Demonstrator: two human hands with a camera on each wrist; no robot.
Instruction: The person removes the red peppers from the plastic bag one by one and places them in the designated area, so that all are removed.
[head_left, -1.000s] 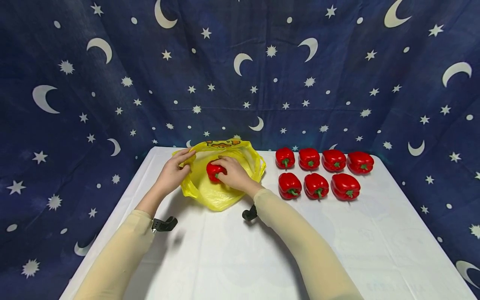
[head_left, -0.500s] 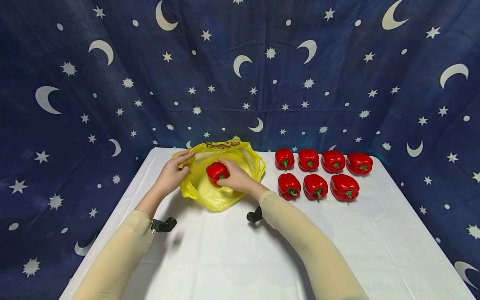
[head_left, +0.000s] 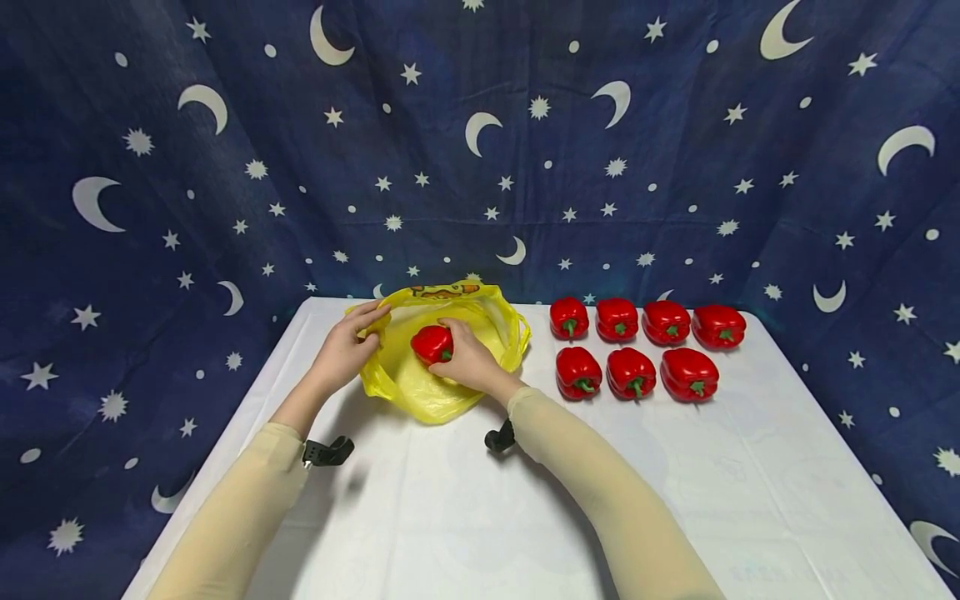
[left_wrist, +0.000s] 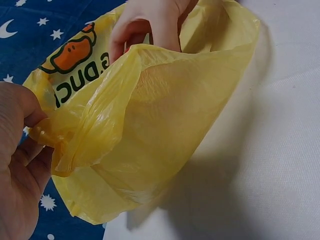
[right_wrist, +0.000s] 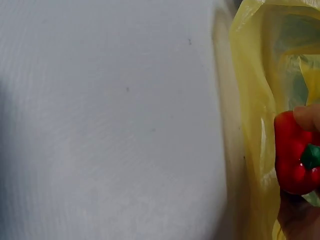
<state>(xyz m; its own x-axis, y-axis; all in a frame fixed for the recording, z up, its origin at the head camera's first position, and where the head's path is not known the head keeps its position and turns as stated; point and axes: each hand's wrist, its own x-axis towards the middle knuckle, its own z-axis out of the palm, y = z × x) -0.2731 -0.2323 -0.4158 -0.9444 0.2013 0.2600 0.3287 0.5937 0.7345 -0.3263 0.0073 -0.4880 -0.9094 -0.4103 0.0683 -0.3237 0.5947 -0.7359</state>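
Note:
A yellow plastic bag (head_left: 420, 392) lies on the white table with its mouth spread wide. My left hand (head_left: 347, 347) pinches the bag's left rim between thumb and fingers; the left wrist view shows the bunched film (left_wrist: 75, 145) in that grip. Inside the bag's mouth, my right hand (head_left: 471, 360) holds a red bell pepper (head_left: 431, 343), fingers and thumb curled round it. Its green stem (right_wrist: 311, 156) shows in the right wrist view. From the left wrist, the bag's near wall hides most of this pepper.
Several red bell peppers stand in two rows right of the bag, including a back-row pepper (head_left: 569, 318) and a front-row pepper (head_left: 689, 374). A dark blue cloth (head_left: 480, 183) with moons and stars hangs behind the white table (head_left: 420, 517).
The right hand has turned slightly with the pepper in the bag, and the pepper's stem now faces the palm. My left hand keeps its hold on the rim.

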